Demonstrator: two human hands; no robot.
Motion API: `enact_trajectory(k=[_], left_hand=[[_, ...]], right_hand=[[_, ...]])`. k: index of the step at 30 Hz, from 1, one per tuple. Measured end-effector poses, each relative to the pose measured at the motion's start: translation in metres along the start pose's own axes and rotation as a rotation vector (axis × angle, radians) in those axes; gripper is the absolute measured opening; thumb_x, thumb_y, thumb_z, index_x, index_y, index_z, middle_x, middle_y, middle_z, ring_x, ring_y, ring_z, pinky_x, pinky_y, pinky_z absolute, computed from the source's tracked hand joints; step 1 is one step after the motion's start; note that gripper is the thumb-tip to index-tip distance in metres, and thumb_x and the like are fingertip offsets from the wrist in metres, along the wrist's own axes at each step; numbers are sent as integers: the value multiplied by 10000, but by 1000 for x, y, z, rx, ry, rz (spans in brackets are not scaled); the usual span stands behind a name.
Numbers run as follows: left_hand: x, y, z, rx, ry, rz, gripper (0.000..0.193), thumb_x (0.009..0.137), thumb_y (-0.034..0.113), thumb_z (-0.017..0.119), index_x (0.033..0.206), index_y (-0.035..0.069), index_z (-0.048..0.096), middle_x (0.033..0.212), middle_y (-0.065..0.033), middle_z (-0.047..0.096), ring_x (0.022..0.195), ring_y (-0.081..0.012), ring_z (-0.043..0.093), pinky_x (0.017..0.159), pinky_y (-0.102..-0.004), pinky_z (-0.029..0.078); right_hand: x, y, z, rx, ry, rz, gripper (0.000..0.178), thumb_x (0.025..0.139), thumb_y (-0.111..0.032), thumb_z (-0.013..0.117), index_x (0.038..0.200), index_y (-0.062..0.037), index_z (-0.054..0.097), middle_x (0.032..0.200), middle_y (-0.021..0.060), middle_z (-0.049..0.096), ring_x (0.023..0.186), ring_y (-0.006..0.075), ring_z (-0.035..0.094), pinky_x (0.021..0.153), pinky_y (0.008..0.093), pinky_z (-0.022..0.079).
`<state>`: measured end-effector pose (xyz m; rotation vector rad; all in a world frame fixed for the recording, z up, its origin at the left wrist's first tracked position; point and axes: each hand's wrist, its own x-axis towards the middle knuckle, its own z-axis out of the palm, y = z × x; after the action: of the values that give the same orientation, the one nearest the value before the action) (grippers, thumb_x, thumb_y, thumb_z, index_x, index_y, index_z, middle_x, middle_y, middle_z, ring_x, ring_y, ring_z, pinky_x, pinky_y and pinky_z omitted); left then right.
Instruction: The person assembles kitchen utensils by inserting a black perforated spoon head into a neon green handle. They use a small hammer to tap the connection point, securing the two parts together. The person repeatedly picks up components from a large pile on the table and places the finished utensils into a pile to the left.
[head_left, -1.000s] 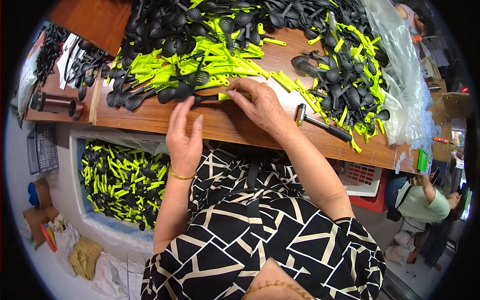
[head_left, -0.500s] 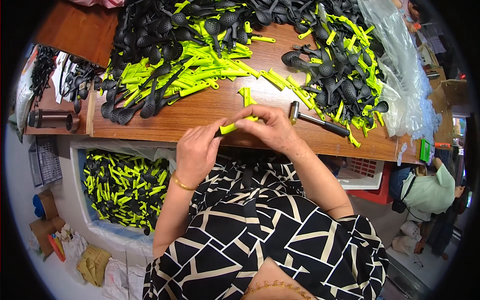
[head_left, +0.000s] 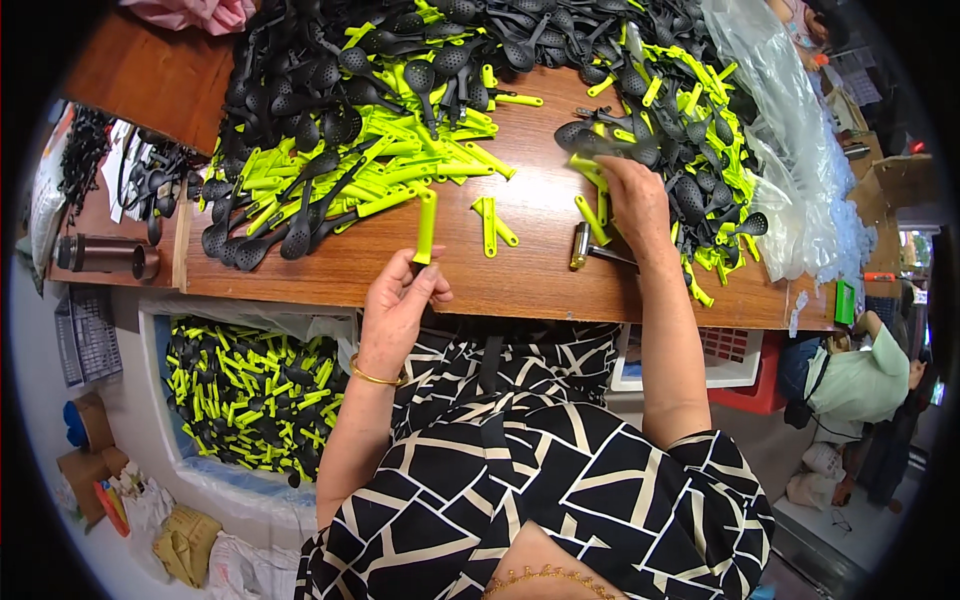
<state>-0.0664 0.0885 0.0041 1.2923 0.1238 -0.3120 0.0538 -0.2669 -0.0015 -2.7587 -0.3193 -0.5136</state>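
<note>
My left hand [head_left: 403, 300] grips a utensil near the table's front edge. Its lime-green handle [head_left: 427, 225] points up, and the dark end below is mostly hidden by my fingers and palm. My right hand [head_left: 638, 205] reaches over the right side of the table, its fingertips at some loose green handles [head_left: 590, 220] beside the right pile. Blur there hides whether the fingers hold one. Two more green handles, one a flat strip [head_left: 489, 226], lie crossed between my hands. Under my right wrist lies a hammer [head_left: 580, 246] with a metal head, its grip partly covered.
A large heap of black perforated spoons and green handles [head_left: 380, 150] covers the back left. Another heap [head_left: 700, 190] lies right, beside clear plastic sheeting [head_left: 785, 130]. A lined bin [head_left: 250, 390] of green-and-black pieces stands below left. A brown flask [head_left: 100, 245] lies far left.
My hands have come apart. The left now holds the utensil with its handle upright; the right has moved away to the right, to the loose handles, some of which have shifted.
</note>
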Motion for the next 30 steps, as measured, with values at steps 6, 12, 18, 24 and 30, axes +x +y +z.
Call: enact_trajectory(k=[6,12,18,24,30], left_hand=[[12,3,-4,-101,33,-77,351,1090,220,616,1402,58,603,976,-51,717,816,-134,723,737,-242,549],[24,-5,-6,-114,69,-73,336,1087,221,619,1375,50,590,1066,-118,752,794,-187,767,690,-257,594],[23,-4,-1,-93,91,-48,342,1094,222,608,1377,33,572,1054,-123,748,833,-184,764,718,-270,598],[21,-5,-7,-148,111,-36,328,1100,238,601,1351,26,593,1044,-118,747,849,-189,763,746,-289,600],[24,-8,-7,-126,79,-53,282,1095,232,609,1281,23,638,1022,-105,751,850,-182,762,750,-287,602]], right_hand=[[15,24,-1,2,172,21,208,949,-97,678,1134,-126,770,1136,84,753,1071,312,683,925,432,524],[67,15,10,-60,382,-88,312,870,-34,688,1147,-152,773,1183,34,727,1126,294,653,968,439,494],[113,-50,74,120,45,-252,289,892,-219,785,1169,-146,746,1221,65,722,1187,296,636,992,449,473],[106,-19,61,256,-249,-82,245,896,-179,785,1116,-75,753,985,127,729,982,335,691,908,433,536],[75,-3,25,304,-265,-84,187,905,-203,769,1062,-102,767,1022,112,737,1042,337,676,932,433,527]])
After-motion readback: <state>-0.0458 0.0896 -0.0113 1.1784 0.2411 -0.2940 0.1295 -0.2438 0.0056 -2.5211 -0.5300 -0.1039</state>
